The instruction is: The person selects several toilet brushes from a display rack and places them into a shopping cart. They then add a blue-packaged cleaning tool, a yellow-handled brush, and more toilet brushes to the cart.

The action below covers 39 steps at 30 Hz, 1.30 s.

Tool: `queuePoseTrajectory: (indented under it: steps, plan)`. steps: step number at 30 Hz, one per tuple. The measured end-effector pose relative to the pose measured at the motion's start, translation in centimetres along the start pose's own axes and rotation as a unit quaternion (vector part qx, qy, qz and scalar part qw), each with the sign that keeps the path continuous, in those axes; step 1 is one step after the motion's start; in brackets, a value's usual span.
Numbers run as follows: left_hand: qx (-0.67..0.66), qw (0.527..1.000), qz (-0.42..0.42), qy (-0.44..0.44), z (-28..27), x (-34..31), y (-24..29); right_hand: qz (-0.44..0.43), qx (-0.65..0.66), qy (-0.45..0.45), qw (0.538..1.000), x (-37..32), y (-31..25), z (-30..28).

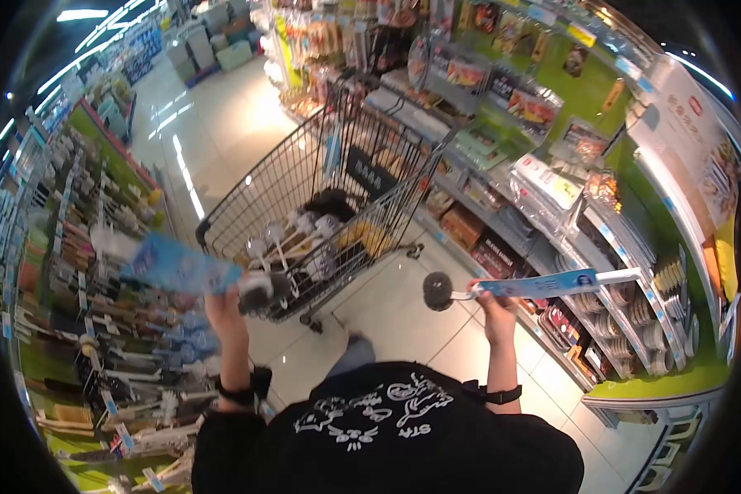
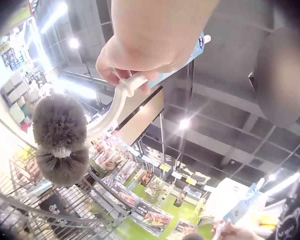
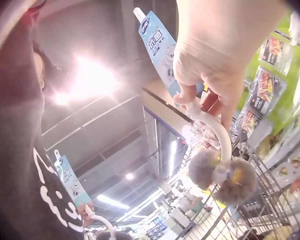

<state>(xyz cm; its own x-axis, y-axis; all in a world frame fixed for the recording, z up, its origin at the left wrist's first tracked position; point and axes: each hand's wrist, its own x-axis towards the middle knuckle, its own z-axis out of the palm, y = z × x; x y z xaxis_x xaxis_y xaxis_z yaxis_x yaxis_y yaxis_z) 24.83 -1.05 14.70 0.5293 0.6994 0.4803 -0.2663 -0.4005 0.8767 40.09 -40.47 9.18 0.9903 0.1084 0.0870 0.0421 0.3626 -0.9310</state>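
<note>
Both hands seem to be in a holding or comparing step: the left hand [image 1: 226, 321] has its fingers curled round 1 toilet brush [image 1: 265, 295], the right hand [image 1: 498, 317] round another toilet brush [image 1: 437, 291]. Moving either would call for steady fingers and clearance from the shopping cart [image 1: 204, 235]. The left wrist view reveals 2 round tufts [image 2: 60, 125], blurred in the head view; the right wrist view shows the printed blue card [image 3: 160, 47] more clearly.
</note>
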Motion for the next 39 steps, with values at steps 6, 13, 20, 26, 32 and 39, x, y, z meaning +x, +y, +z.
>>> queuePoseTrajectory:
  steps: [6, 13, 20, 26, 32, 39]
  plan:
    - [-0.101, 0.992, -0.041, -0.061, 5.9, 11.3, -6.5, -0.003, -0.019, 0.068, 0.997, 2.2, 1.1, -0.7]
    - [-0.034, 0.984, -0.127, -0.12, 12.5, 21.8, -20.1, -0.012, -0.014, 0.104, 0.994, 12.2, 2.0, 3.1]
    - [0.135, 0.961, -0.216, -0.113, 18.0, 27.3, -38.7, -0.012, -0.056, 0.101, 0.993, 20.1, 3.5, 8.5]
    - [0.211, 0.908, -0.329, -0.148, 21.8, 27.1, -46.6, 0.031, -0.095, 0.15, 0.984, 21.7, 3.3, 9.7]
    - [0.184, 0.92, -0.324, -0.124, 23.4, 25.5, -53.7, 0.052, -0.166, 0.059, 0.983, 29.5, 2.2, 13.0]
    - [0.259, 0.902, -0.341, -0.044, 24.5, 27.3, -54.1, 0.175, -0.228, -0.109, 0.951, 44.3, 7.2, 21.7]
